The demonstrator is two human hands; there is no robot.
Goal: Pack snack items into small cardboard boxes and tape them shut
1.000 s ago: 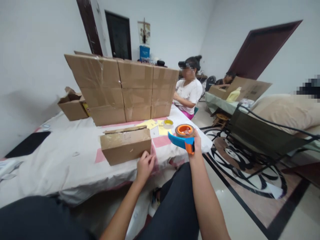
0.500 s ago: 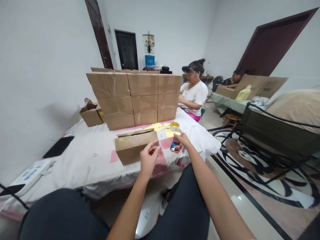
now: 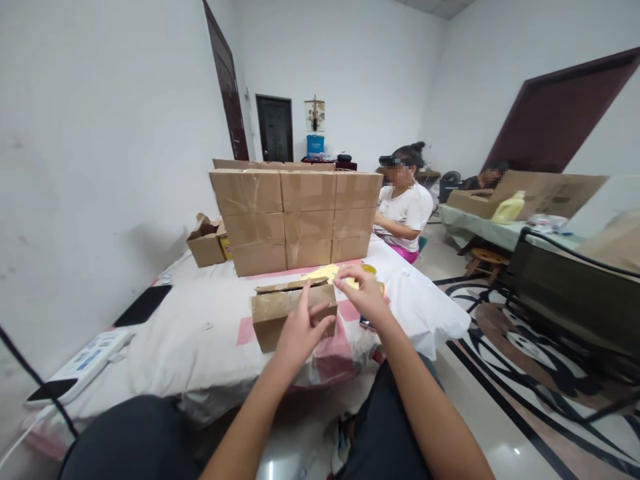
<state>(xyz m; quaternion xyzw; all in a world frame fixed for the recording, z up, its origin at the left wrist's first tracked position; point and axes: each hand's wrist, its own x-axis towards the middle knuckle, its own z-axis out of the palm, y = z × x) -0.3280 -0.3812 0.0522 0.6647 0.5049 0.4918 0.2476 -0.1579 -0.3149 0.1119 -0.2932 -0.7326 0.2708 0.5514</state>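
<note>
A small brown cardboard box [image 3: 273,327] stands on the cloth-covered table in front of me, with a raised flap along its top. My left hand [image 3: 300,333] is at the box's right part, fingers apart, the index finger reaching towards the top edge. Just right of the box, my right hand [image 3: 367,297] is raised with thumb and fingertips pinched together; whatever is between them is too small to make out. Below that hand lies the tape dispenser [image 3: 367,324], mostly hidden by it. A roll of tape [image 3: 369,269] shows partly behind the right hand.
Taped cardboard boxes [image 3: 307,217] form a stacked wall behind the small box. An open carton [image 3: 206,250] stands left of them. Yellow papers [image 3: 323,273] lie before the stack. A power strip [image 3: 95,357] and a black tablet-like slab [image 3: 144,305] lie left. A person [image 3: 405,207] sits beyond.
My right hand has let go of the tape dispenser and moved left to the box's upper right corner. My left hand's fingers have spread out over the box. The view has shifted left and upward.
</note>
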